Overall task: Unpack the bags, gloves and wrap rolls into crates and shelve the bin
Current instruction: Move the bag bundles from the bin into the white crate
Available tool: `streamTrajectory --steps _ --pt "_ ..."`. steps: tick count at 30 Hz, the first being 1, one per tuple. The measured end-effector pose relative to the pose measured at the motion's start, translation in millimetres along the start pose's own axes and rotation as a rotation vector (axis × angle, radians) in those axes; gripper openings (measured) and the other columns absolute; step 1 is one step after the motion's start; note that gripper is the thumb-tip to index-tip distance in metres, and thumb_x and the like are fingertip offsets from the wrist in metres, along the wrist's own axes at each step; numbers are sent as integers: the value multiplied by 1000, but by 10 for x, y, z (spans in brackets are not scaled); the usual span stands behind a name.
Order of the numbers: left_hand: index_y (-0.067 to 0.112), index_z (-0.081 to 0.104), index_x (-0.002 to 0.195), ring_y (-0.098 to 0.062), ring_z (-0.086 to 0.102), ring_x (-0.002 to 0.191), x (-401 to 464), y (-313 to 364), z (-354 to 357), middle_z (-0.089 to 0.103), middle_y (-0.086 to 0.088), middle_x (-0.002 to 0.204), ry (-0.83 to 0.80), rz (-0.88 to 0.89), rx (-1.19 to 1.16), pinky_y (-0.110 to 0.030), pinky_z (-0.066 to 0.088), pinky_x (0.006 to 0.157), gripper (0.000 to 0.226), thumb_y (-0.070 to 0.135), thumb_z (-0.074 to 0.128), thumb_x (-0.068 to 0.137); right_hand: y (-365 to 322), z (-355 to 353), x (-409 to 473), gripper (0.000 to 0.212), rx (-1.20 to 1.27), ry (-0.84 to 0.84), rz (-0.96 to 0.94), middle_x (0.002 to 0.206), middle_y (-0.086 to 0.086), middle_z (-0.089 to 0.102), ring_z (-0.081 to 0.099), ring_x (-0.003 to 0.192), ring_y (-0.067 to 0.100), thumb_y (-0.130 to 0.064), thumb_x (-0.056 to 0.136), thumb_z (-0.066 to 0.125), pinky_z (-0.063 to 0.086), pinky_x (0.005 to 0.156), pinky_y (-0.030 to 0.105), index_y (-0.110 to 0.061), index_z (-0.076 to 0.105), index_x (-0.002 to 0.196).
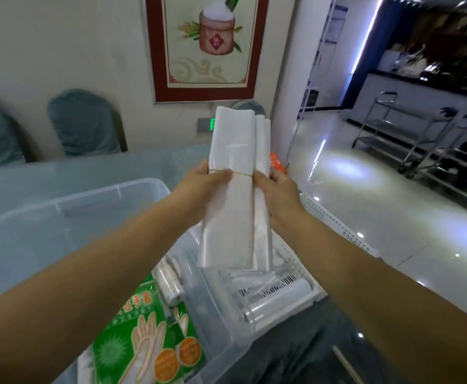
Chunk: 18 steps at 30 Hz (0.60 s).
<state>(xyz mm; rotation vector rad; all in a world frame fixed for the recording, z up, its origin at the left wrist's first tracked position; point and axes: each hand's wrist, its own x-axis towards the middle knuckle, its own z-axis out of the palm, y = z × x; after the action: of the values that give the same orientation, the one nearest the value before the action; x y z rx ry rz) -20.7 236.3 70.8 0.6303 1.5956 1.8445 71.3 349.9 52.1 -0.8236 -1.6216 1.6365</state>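
Both of your hands hold one tall bundle of folded white plastic bags (pixel 235 173) upright in mid-air, bound at its middle by a thin yellow rubber band (pixel 242 174). Your left hand (pixel 207 187) grips the bundle's left edge, thumb lying across the front along the band; your right hand (pixel 278 194) closes on the right edge, fingers wrapped behind. The bundle's lower end hangs above a white perforated plastic crate (pixel 335 225), where clear wrap rolls (pixel 268 303) with barcode labels lie near its front. To the left stands a large clear plastic storage bin (pixel 93 198). Inside its near corner you can see green printed packets of disposable gloves (pixel 141 336) and, just beyond them, one more small film roll (pixel 171 284). A red-framed picture (pixel 207 48) hangs on the wall behind.
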Motion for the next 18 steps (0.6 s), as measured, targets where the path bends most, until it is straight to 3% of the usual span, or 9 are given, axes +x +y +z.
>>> streamTrajectory --steps 3,7,11,16,18 --pt "1 49 122 -34 61 96 95 -88 264 61 -25 113 -12 -15 -30 -48 50 88 32 3 52 90 78 -170 120 10 99 -29 31 93 20 68 64 81 30 -26 84 63 53 84 56 -17 65 79" --pt "8 49 118 -26 62 82 342 -217 625 62 -16 102 17 -45 -37 -38 53 78 28 3 52 90 201 -487 444 18 152 -19 77 78 10 65 62 75 25 -24 89 59 54 81 50 -16 60 74" --pt "6 47 120 -27 62 86 689 -423 1067 61 -17 105 55 -105 -32 -39 53 78 31 4 53 90 360 -872 845 21 163 -47 115 73 6 63 60 69 23 -24 92 56 54 74 42 -14 56 73" --pt "5 45 119 -28 61 84 1353 -753 2004 61 -17 102 115 -146 -48 -44 53 80 32 2 54 89 511 -1639 1598 25 193 -168 218 104 13 67 65 93 29 -32 95 49 54 84 45 -12 56 106" --pt "2 45 119 -32 61 89 1612 -911 2353 60 -23 107 139 -154 -80 -51 51 85 34 -2 55 86 565 -1990 1885 32 183 -261 219 106 13 67 67 91 27 -27 91 58 57 78 41 -8 53 116"
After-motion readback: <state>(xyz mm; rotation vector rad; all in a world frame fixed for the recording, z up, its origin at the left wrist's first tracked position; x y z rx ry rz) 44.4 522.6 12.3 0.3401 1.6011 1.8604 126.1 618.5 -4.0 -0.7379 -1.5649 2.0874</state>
